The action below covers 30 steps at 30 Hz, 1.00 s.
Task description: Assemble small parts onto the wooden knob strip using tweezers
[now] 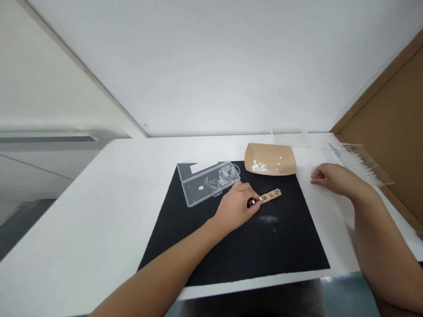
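Note:
My left hand grips one end of a narrow wooden strip on the black mat. Several round metal pieces sit along the strip's top, and white bits show by my fingertips. At the right, my right hand has its fingers pressed together at a clear, thin plastic piece on the white table. Whether that hand holds anything, I cannot make out.
A clear hinged case lies open with several pointed clear pieces in it. Behind the strip is a brown paper tray with small white bits. Clear plastic packs lie at the right, near a brown board.

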Each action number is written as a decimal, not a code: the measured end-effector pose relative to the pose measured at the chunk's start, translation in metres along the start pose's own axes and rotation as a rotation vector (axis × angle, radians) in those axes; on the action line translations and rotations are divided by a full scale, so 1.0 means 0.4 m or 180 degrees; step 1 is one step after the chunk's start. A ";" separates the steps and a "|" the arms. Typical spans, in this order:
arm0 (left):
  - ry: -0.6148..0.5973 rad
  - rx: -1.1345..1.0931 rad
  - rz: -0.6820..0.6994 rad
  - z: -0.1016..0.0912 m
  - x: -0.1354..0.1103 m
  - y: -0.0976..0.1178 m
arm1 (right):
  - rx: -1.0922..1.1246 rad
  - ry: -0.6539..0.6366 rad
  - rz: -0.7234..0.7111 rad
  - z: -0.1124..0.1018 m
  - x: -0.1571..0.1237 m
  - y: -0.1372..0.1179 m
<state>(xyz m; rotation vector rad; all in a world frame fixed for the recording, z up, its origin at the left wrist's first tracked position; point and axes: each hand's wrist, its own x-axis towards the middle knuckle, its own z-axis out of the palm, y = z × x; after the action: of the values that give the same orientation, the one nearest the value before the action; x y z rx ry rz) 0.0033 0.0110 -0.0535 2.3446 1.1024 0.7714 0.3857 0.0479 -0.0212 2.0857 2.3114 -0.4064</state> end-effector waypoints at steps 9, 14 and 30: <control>0.0033 -0.0017 -0.0008 0.001 0.001 0.000 | 0.0150 -0.0054 -0.0061 0.011 0.014 0.017; -0.0006 -0.0001 -0.0004 0.003 0.004 -0.001 | 0.0235 -0.0252 -0.0146 0.003 0.007 0.006; -0.0020 -0.0016 0.0005 0.004 0.004 -0.004 | 0.0369 -0.0508 -0.0054 0.007 0.009 -0.008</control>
<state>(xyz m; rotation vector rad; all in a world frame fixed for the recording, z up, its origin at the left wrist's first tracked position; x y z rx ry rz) 0.0042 0.0128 -0.0552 2.3424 1.0949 0.7660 0.3816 0.0507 -0.0239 1.9997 2.2665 -0.6957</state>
